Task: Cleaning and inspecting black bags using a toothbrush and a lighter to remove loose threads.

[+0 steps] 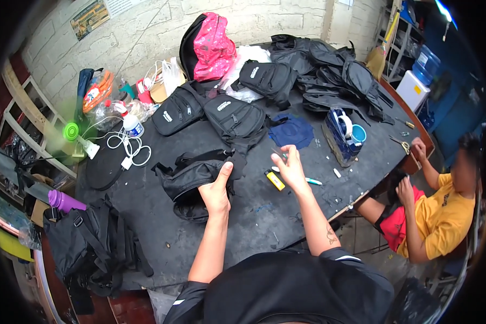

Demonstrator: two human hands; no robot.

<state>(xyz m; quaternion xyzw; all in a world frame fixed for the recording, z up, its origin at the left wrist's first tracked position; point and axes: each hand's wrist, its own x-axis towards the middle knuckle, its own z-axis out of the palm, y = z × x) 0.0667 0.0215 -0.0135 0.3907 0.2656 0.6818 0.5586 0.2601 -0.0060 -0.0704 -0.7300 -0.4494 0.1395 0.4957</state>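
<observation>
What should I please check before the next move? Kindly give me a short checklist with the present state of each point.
1. Left grip on the small black bag: ok; the thumb shows at the bag's right side, though the other fingers are mostly hidden.
2. Right grip holding something thin: cannot tell; too small at the fingertips.
3. Yellow lighter close by: ok, on the table beside the right grip.
4. Scissors close by: not ok, at the right table edge near the co-worker's hand.
5. White cable apart from the bag: ok.
</observation>
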